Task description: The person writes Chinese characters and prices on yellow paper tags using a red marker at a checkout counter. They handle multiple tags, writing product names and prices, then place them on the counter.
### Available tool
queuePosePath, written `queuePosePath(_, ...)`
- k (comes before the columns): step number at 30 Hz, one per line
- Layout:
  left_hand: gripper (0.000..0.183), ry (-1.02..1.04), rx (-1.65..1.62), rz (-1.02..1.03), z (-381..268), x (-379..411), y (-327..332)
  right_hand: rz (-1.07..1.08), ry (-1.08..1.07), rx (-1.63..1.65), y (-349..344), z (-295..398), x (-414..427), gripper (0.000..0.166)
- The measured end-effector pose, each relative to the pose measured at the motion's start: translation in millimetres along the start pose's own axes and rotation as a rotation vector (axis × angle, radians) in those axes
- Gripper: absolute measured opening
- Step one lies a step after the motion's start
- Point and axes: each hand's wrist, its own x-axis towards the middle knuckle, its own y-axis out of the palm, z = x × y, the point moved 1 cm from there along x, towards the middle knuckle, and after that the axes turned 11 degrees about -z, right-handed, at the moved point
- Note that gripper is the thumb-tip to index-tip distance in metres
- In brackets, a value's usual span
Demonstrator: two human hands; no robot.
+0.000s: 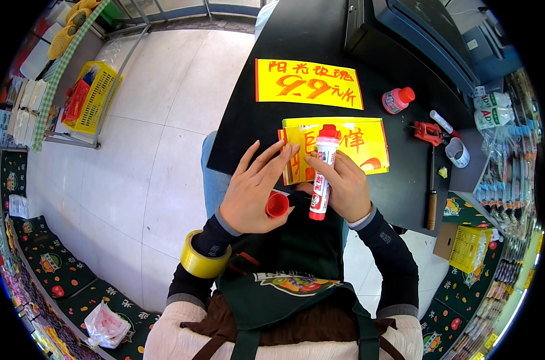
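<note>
A thick red-and-white marker stands out in my right hand, uncapped, with its red tip end pointing away from me. Its fingers also reach the near edge of a stack of yellow sign cards. In my left hand, the red marker cap sits between thumb and palm, hollow end up. The left fingers are spread, with their tips at the left edge of the stack. Farther off lies a single yellow sign card with red handwriting. The marker partly hides the writing on the top stacked card.
A roll of yellow tape hangs around my left forearm. Toward the right of the black table are a red-capped bottle, a red-handled tool, a wooden-handled knife, another marker and a tape roll.
</note>
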Motion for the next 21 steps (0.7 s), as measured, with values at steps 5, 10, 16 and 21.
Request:
queuePosePath(5,0.095,-0.01,0.047,0.046,-1,1,0,-0.081,0.082,0.063,3,3,-3,0.041)
queuePosePath(10,0.089,0.015,0.108,0.102,-3,2,1,-0.232,0.392,0.134,-6,11,-10,0.036)
queuePosePath(16,0.088,0.013,0.167,0.135,-6,4,-1,-0.653,0.457,0.045,-46,4,-3,0.041)
queuePosePath(21,0.087,0.008,0.122,0.115,-6,4,-1,-0.884,0.385,0.423,-59,32,1,0.045)
